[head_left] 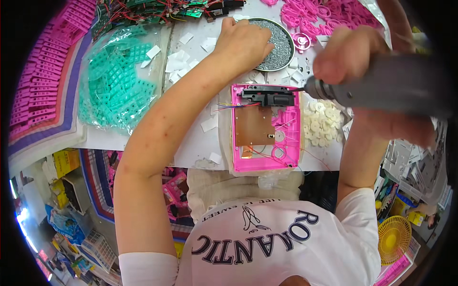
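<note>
My left hand (244,44) rests over a round dish (292,42) of small grey screws (278,47). Its fingers are curled down at the dish, and their tips are hidden. A dark grey electric screwdriver (381,88) is gripped in my right hand (350,55), which motion blurs. The screwdriver's bit points left, at the upper right corner of a pink plastic housing (291,159). Inside that housing lie a brown circuit board (255,126), a black mechanism (269,97) along the top, and thin loose wires.
Left of the housing lies a clear bag of teal plastic pieces (119,81). Pink parts (40,81) are stacked at the far left. Cream discs (324,124) sit right of the housing, pink rings (329,14) behind. Another person's arm (398,21) shows at the upper right.
</note>
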A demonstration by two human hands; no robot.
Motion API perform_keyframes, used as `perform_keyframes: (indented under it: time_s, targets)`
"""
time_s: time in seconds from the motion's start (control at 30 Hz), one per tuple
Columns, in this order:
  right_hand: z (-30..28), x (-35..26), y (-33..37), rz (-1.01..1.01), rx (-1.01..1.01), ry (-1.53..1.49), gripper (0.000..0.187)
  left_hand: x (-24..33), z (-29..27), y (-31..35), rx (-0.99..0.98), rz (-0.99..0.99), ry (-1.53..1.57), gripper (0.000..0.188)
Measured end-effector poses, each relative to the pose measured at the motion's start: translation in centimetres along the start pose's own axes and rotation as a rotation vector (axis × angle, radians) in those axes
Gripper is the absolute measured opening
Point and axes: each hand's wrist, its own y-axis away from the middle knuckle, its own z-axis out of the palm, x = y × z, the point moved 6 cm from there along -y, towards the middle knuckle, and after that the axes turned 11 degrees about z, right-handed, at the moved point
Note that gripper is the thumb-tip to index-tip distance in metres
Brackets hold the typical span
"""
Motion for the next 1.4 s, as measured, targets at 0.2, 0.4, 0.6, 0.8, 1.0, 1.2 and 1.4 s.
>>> perform_keyframes:
  time_s: [0.2,0.4,0.6,0.8,1.0,1.2,1.4]
  targets:
    - [-4.4,3.4,-0.2,0.099,-0.001,-0.104,0.063,1.4,-4.0,2.2,0.183,0.072,0.082,0.013]
    - [-0.1,2.7,3.5,-0.069,0.294,0.063,0.04,7.5,-5.6,7.9,0.357,0.099,0.454,0.008]
    - [0.9,2.0,3.6,-0.061,0.231,0.132,0.037,8.1,-5.1,8.4,0.369,-0.013,0.618,0.006]
    - [1.0,2.0,3.3,-0.048,0.257,0.163,0.035,8.1,-4.9,8.4,0.388,0.046,0.504,0.013]
    - [-1.2,4.1,4.1,-0.025,0.425,0.177,0.033,9.0,-4.7,8.4,0.266,-0.01,0.137,0.027]
    - [-3.0,6.9,4.7,-0.077,0.508,0.107,0.022,8.6,-3.6,8.7,0.275,-0.002,0.181,0.03]
    - [-2.6,7.5,4.5,0.051,0.574,0.344,0.021,8.5,-3.5,8.8,0.286,-0.018,0.188,0.028]
